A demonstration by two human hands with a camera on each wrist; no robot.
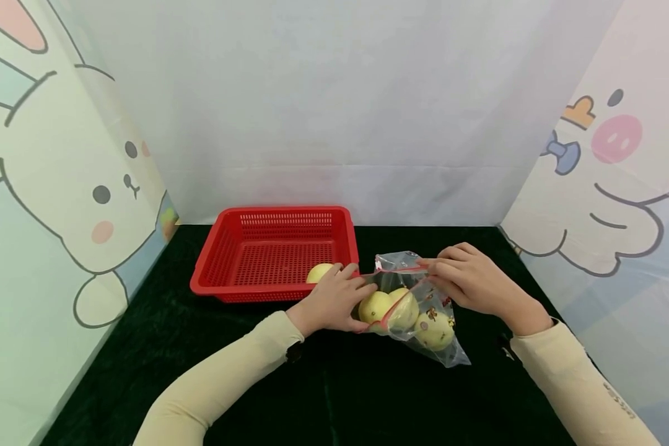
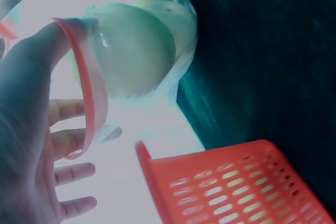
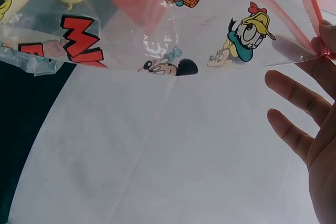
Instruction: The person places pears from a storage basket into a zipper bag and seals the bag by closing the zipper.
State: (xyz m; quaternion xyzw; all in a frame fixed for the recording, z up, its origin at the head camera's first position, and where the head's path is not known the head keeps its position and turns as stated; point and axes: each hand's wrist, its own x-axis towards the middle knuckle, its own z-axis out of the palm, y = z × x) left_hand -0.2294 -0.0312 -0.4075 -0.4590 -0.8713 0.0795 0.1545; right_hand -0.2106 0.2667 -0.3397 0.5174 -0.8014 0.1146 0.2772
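A clear zip bag with a red zip strip and cartoon prints lies on its side, its mouth toward the basket. Several round pale yellow fruits are inside it. At the mouth, my left hand has its fingers spread; the left wrist view shows the thumb and straight fingers against the red strip. My right hand pinches the opposite edge of the mouth between thumb and forefinger, other fingers apart in the right wrist view. Another pale yellow fruit sits in the red basket, partly hidden by its front rim.
The red plastic basket stands at the back, left of the bag, its right front corner close to my left hand. Dark green cloth covers the table. A white curtain hangs behind, with cartoon-printed panels on both sides.
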